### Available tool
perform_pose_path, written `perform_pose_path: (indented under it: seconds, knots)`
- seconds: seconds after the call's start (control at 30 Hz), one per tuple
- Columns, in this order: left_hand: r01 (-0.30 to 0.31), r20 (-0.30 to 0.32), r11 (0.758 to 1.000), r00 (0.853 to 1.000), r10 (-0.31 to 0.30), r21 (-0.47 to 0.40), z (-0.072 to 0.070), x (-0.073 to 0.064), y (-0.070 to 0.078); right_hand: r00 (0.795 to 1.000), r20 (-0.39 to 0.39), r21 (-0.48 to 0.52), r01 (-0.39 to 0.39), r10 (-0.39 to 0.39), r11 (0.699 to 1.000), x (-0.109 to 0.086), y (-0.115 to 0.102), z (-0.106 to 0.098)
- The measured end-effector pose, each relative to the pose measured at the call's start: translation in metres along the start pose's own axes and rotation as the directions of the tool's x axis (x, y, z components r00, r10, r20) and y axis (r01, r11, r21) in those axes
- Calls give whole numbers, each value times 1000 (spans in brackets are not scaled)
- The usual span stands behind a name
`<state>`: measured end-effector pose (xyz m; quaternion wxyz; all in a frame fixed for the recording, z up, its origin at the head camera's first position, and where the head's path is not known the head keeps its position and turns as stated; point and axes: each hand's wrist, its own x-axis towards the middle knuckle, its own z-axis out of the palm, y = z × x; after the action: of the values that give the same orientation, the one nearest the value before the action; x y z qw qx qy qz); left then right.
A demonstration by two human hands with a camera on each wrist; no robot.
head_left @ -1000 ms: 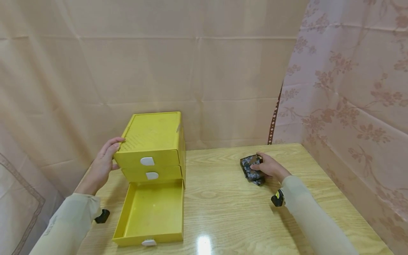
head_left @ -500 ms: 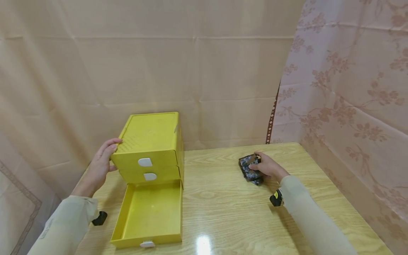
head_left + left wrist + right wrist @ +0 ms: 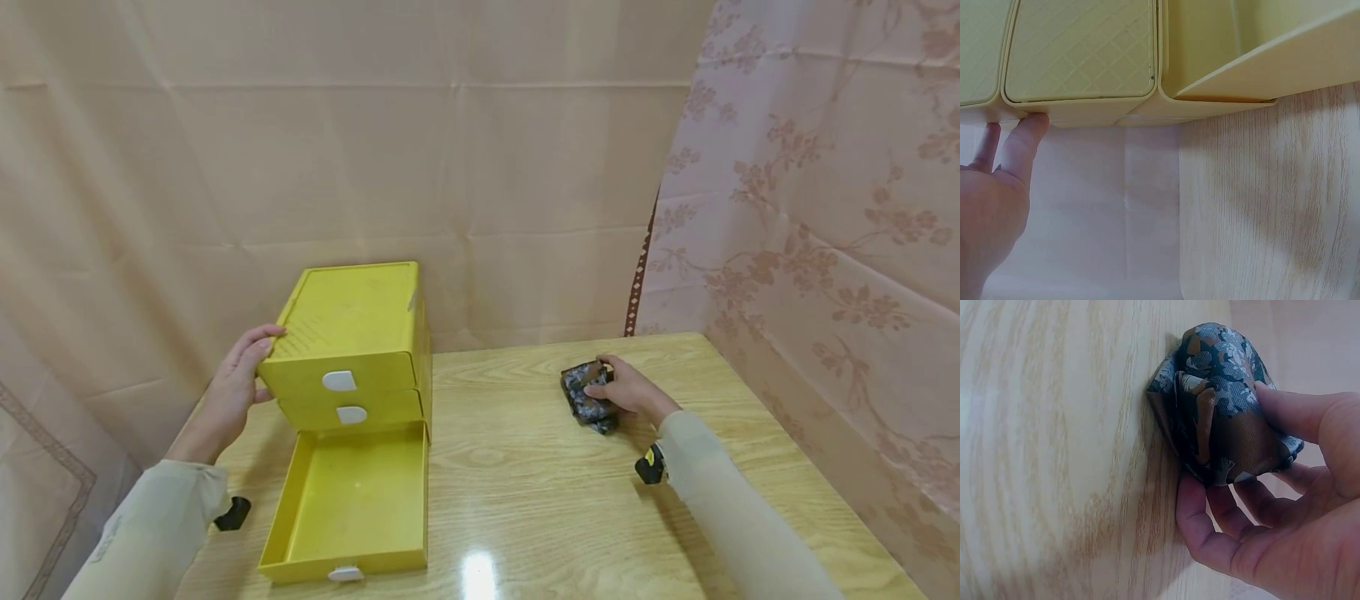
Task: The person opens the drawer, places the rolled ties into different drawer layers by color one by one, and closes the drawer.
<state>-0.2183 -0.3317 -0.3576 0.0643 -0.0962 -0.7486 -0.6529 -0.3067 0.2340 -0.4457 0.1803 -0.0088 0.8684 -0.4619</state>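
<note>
A yellow plastic drawer unit (image 3: 348, 312) stands at the left, its bottom drawer (image 3: 360, 500) pulled out and nothing lying in it. My left hand (image 3: 228, 396) touches the unit's upper left edge; in the left wrist view, fingertips (image 3: 1035, 123) press against its side and the fingers are fairly straight. To the right on the table, my right hand (image 3: 633, 392) grips a dark folded cloth (image 3: 585, 392). Up close, the cloth (image 3: 1229, 394) is silky, with brown areas and a grey-blue floral pattern. My thumb lies on its top and the fingers curl around its near side.
The two upper drawers are closed and have white tabs (image 3: 340, 381). The light wood table (image 3: 510, 500) extends between the drawer unit and the cloth. Beige curtain (image 3: 525, 167) hangs behind, and a flowered pink one (image 3: 832, 250) closes off the right side.
The view has shifted slightly. Both hands, the drawer unit and the cloth keep their places.
</note>
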Motion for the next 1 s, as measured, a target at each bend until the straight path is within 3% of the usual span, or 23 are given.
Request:
perform_pose_path:
  seconds: [0.27,0.6,1.0]
  knots:
    - [-5,9,1000,1000,5,-3,-1,1,-1,999,-12,-58,42,-43,997,0,0,0]
    - [0,21,1000,1000,0,12,-3,1,-3,999,-23,-51,48,-49,998,0,3,1]
    - [-11,26,1000,1000,10,13,-2,0,-1,991,-73,-41,113,-116,993,-6,2,1]
